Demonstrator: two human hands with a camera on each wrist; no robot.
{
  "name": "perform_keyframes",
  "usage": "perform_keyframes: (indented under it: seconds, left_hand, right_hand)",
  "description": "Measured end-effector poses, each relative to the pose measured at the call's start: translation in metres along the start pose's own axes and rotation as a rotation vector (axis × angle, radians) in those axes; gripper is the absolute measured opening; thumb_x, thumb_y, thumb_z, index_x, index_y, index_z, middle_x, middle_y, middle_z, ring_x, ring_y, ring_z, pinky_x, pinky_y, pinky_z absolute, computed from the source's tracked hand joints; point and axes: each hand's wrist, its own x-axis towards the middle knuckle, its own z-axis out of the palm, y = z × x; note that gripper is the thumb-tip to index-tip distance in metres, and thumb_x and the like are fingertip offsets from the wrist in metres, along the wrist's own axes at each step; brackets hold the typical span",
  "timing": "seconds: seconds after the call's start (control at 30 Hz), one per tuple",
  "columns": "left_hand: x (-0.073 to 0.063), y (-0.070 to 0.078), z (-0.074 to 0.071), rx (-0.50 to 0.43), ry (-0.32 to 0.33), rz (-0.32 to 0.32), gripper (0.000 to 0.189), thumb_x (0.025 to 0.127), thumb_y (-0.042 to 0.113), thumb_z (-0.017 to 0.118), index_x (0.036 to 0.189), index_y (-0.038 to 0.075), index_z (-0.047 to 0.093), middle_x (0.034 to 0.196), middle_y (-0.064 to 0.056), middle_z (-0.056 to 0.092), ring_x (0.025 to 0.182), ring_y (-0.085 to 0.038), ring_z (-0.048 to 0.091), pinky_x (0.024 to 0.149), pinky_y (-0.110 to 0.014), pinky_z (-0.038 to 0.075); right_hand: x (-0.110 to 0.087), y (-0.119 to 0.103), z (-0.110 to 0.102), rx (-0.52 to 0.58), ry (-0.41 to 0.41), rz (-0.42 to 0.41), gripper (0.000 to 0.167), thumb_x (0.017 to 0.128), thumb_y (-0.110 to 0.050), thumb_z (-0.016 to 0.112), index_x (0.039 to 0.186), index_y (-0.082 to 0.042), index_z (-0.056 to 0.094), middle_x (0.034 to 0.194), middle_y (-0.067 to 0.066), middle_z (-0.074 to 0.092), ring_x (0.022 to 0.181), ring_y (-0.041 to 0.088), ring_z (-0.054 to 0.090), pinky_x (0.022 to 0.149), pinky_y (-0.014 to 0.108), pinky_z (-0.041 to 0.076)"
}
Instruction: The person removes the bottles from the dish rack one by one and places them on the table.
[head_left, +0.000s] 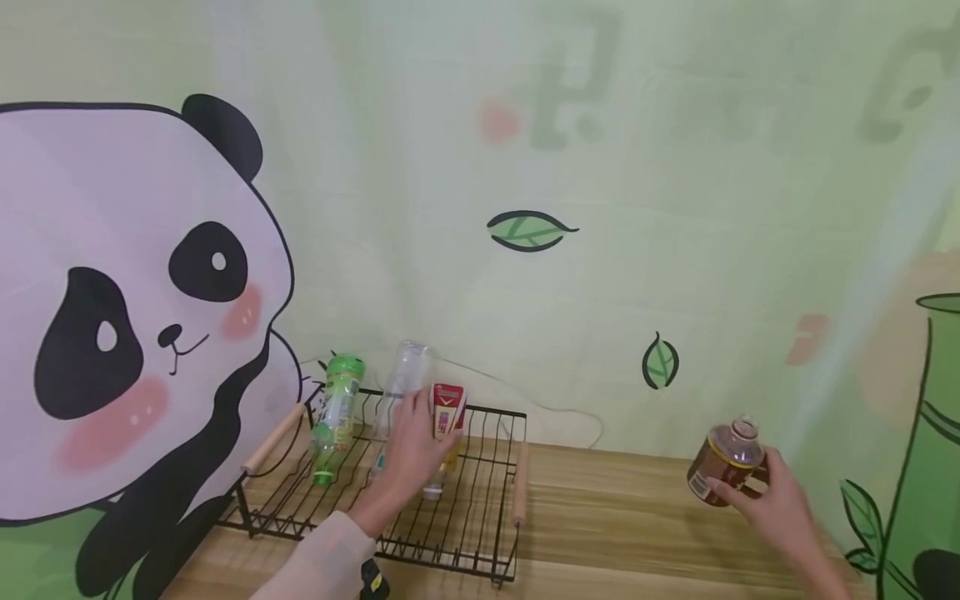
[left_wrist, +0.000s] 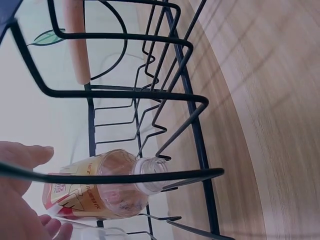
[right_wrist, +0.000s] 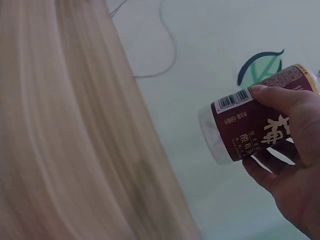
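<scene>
My left hand (head_left: 415,442) is at a clear plastic bottle with a red and cream label (head_left: 447,408), which stands neck-down in a black wire dish rack (head_left: 517,550). In the left wrist view the thumb stands apart from this bottle, and the curled fingertips (left_wrist: 65,231) are close beside its label. My right hand (head_left: 783,508) grips a bottle with a dark maroon label (right_wrist: 240,125) around its side. That bottle is held tilted over the right part of the table, its bare neck up in the head view.
A green-capped bottle (head_left: 337,408) leans neck-down at the rack's left, and a clear bottle (head_left: 411,367) stands behind my left hand. Wooden handles (head_left: 521,483) flank the rack on the wood-grain table (head_left: 600,517). A printed panda cloth (head_left: 585,317) hangs behind, with a thin cord (head_left: 555,408) before it.
</scene>
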Motion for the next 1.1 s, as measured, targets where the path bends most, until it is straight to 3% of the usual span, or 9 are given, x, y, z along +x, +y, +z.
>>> perform_keyframes:
  seconds: [0.33, 0.57, 0.77, 1.1]
  left_hand:
    - [-0.003, -0.008, 0.005, 0.024, 0.015, 0.052, 0.095, 0.089, 0.032, 0.089, 0.161, -0.003, 0.036, 0.155, -0.025, 0.044, 0.140, -0.042, 0.048, 0.112, -0.055, 0.048]
    - [-0.003, -0.014, 0.007, -0.005, 0.093, 0.073, 0.086, 0.089, 0.025, 0.089, 0.157, -0.001, 0.043, 0.152, -0.021, 0.046, 0.136, -0.039, 0.049, 0.106, -0.053, 0.053]
    - [-0.005, -0.013, 0.010, -0.028, 0.052, 0.068, 0.088, 0.088, 0.023, 0.090, 0.158, -0.001, 0.042, 0.148, -0.022, 0.050, 0.130, -0.037, 0.054, 0.100, -0.050, 0.057]
    - [-0.006, -0.013, 0.008, 0.037, 0.035, 0.111, 0.087, 0.087, 0.024, 0.091, 0.154, -0.006, 0.045, 0.146, -0.024, 0.053, 0.129, -0.038, 0.056, 0.106, -0.051, 0.053]
  right_hand:
    - [0.001, 0.031, 0.016, -0.029, 0.058, 0.032, 0.090, 0.093, -0.027, 0.085, 0.150, 0.017, 0.030, 0.141, 0.039, 0.046, 0.126, 0.056, 0.051, 0.090, 0.050, 0.062]
    - [-0.004, 0.043, 0.024, -0.018, 0.041, 0.114, 0.095, 0.094, -0.030, 0.085, 0.153, 0.013, 0.025, 0.146, 0.040, 0.041, 0.132, 0.057, 0.047, 0.101, 0.061, 0.054]
    - [-0.007, 0.053, 0.026, -0.018, 0.001, 0.185, 0.100, 0.095, -0.037, 0.082, 0.156, 0.014, 0.020, 0.150, 0.041, 0.037, 0.136, 0.058, 0.043, 0.107, 0.064, 0.049]
    - [-0.010, 0.060, 0.029, -0.047, -0.028, 0.226, 0.100, 0.095, -0.044, 0.080, 0.152, 0.016, 0.024, 0.148, 0.045, 0.039, 0.134, 0.060, 0.046, 0.105, 0.064, 0.050]
